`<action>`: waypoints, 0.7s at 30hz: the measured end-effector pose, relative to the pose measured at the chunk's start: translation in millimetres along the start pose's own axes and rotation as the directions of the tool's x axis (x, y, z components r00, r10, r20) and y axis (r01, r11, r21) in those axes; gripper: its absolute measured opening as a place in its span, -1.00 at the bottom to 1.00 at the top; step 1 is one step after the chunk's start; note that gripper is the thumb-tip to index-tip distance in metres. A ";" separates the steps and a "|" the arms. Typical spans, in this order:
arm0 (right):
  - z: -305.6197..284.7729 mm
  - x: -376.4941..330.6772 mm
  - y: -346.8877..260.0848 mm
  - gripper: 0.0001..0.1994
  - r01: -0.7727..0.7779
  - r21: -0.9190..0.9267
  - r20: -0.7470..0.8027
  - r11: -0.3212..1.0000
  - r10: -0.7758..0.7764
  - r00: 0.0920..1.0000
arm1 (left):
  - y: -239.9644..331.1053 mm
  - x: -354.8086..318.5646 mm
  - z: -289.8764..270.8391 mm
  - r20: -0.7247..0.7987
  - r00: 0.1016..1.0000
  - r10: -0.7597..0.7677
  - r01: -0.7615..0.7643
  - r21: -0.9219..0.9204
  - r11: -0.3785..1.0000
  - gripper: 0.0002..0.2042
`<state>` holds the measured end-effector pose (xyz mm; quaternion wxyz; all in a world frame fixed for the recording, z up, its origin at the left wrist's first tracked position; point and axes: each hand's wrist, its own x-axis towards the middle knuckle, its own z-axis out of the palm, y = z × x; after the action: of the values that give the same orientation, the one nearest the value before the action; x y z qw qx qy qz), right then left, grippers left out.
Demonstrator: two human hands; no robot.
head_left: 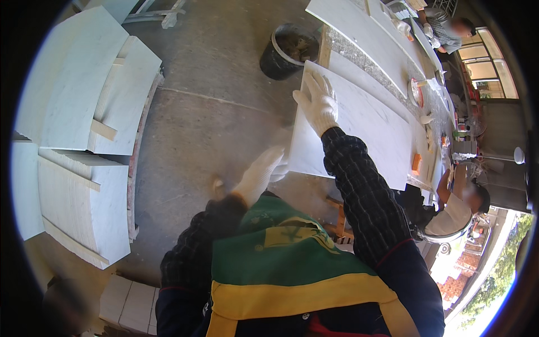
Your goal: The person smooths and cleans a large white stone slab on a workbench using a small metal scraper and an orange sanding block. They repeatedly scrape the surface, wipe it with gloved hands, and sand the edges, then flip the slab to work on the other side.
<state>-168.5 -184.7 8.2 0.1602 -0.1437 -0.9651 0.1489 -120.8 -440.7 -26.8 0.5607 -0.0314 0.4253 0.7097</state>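
Observation:
A white marble slab (365,126) lies flat on a long workbench to my right. My right hand (318,102), in a white knit glove, rests palm down on the slab's near left corner with fingers spread. My left hand (260,175), also gloved, reaches to the slab's lower left edge and touches it from the side. Both forearms wear dark checked sleeves. A green and yellow apron covers my front at the bottom of the view.
Stacks of curved white marble pieces (84,112) stand on the floor at left. A black bucket (287,50) sits by the bench end. More slabs (365,33) lie further along the bench. One person (463,205) sits at right, another (443,28) farther back.

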 end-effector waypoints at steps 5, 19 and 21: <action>12.9 26.0 9.1 -0.54 0.057 -0.114 -0.120 0.992 -0.071 0.990 | 18.9 42.4 27.9 -0.209 0.962 0.177 -0.046 0.511 0.858 -0.42; -15.0 29.0 77.8 -0.42 0.157 -0.017 0.092 0.988 -0.154 0.984 | 36.2 56.6 93.4 -0.415 0.797 0.439 0.102 0.809 0.579 -0.53; -29.3 14.1 108.3 -0.41 0.131 -0.073 0.123 0.989 -0.121 0.985 | 37.5 57.7 94.6 -0.428 0.794 0.432 0.121 0.807 0.578 -0.53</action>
<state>-146.1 -74.0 2.3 0.1062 -0.0795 -0.9853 0.1077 -132.1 -336.2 24.7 0.2847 0.0476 0.8487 0.4431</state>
